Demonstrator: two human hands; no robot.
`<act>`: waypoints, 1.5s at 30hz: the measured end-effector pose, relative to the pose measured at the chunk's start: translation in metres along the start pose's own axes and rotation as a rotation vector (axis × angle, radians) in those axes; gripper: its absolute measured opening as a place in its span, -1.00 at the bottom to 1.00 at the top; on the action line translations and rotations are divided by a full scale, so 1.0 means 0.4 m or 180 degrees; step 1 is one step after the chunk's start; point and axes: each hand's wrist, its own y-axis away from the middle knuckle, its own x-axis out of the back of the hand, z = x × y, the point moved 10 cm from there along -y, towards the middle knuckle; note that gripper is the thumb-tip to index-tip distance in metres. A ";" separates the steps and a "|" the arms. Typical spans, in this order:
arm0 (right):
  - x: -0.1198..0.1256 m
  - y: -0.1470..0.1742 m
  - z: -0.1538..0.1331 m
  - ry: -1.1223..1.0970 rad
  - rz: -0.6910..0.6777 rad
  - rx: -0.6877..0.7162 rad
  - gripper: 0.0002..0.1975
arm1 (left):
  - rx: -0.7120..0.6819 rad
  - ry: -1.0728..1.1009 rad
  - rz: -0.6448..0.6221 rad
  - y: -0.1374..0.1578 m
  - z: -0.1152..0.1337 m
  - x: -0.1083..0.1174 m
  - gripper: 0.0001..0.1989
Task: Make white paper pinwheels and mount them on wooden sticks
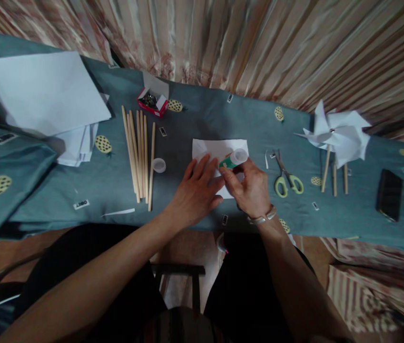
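Note:
A white sheet of paper (219,146) lies on the cloth in front of me, partly covered by both hands. My left hand (200,188) rests on its left part with the fingers spread. In my right hand (251,188) is a green glue stick (232,159) with a clear end, tilted low over the paper; its lower tip is hidden by the fingers. To the left lies a round whitish cap (159,165). Scissors with green handles (287,181) lie open just right of my right hand, beside a thin paper strip (267,160).
Several wooden sticks (141,157) lie left of the cap, below a red box of small metal pieces (152,101). A stack of white paper (52,95) covers the far left. White paper pinwheels (340,133) on sticks and a black phone (389,195) lie on the right. Curtains (202,38) hang behind.

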 end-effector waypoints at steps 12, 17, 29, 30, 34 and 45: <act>0.004 0.009 0.007 0.0041 -0.0043 0.0009 -0.74 | -0.0027 -0.0007 0.0057 0.002 0.000 0.000 -0.50; 0.006 0.008 0.013 -0.0031 -0.0073 -0.0043 -0.78 | -0.0022 0.0048 0.0074 0.002 -0.001 0.001 -0.50; 0.011 0.010 0.030 0.0010 -0.0054 -0.0134 -0.76 | -0.0037 0.0035 0.0104 0.003 -0.003 -0.002 -0.50; 0.011 0.010 0.031 0.0005 -0.0042 -0.0137 -0.76 | -0.0040 0.0032 0.0110 0.003 -0.003 -0.002 -0.50; 0.014 0.010 0.038 0.0015 0.0004 -0.0184 -0.76 | -0.0028 0.0032 0.0075 0.003 -0.004 -0.005 -0.49; 0.019 0.005 0.051 -0.0031 0.0100 -0.0291 -0.76 | -0.0042 0.0033 0.0153 0.003 -0.004 -0.002 -0.49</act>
